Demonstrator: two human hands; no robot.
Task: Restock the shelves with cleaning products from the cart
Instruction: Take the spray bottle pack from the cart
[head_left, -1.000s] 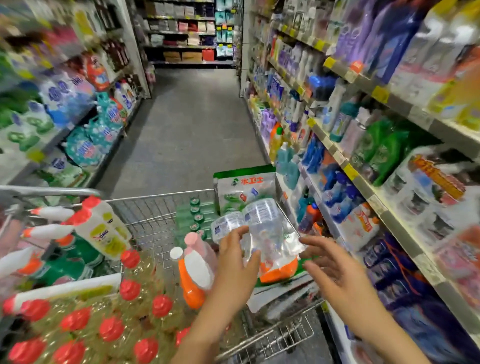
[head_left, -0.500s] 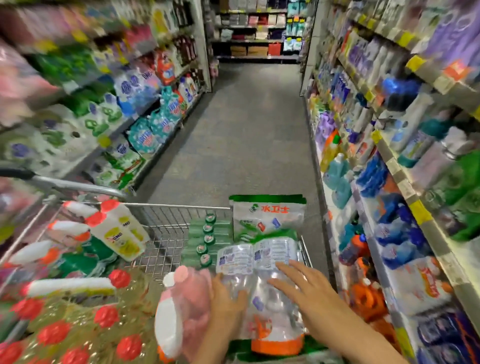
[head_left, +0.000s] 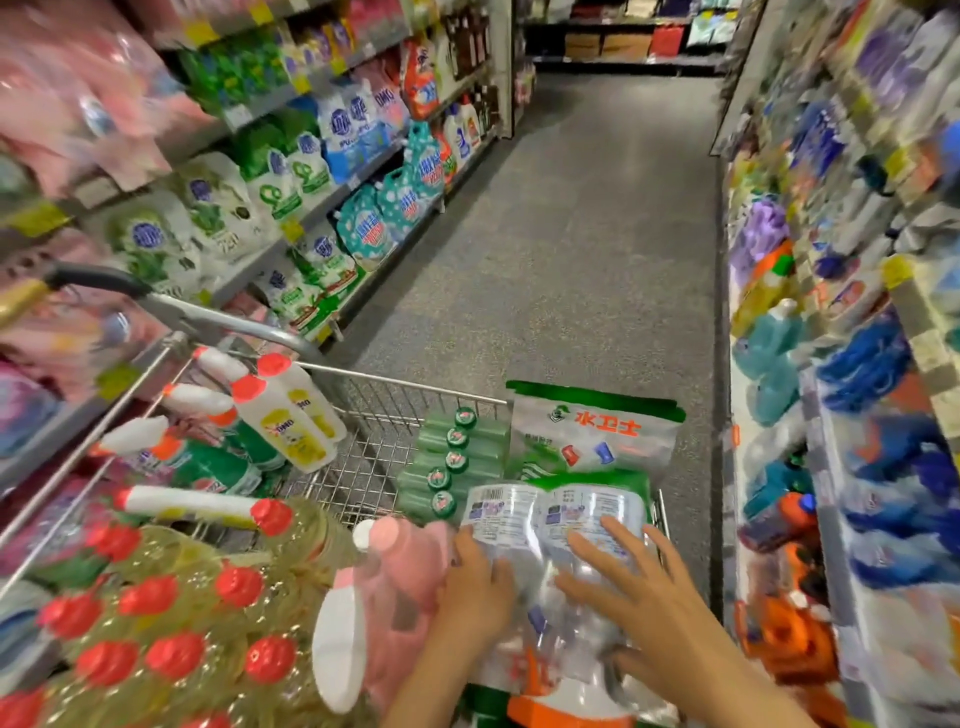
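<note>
The left hand (head_left: 475, 587) is gripping the clear pouch (head_left: 519, 512) in the cart (head_left: 374, 441), the right hand (head_left: 639, 587) pressing it, fingers extended.

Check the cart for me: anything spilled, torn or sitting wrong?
No spill or tear shows. The white red-capped bottles lie tilted in a loose pile at the left of the cart. The clear twin pack looks intact. The shelves are too blurred to judge.
</note>
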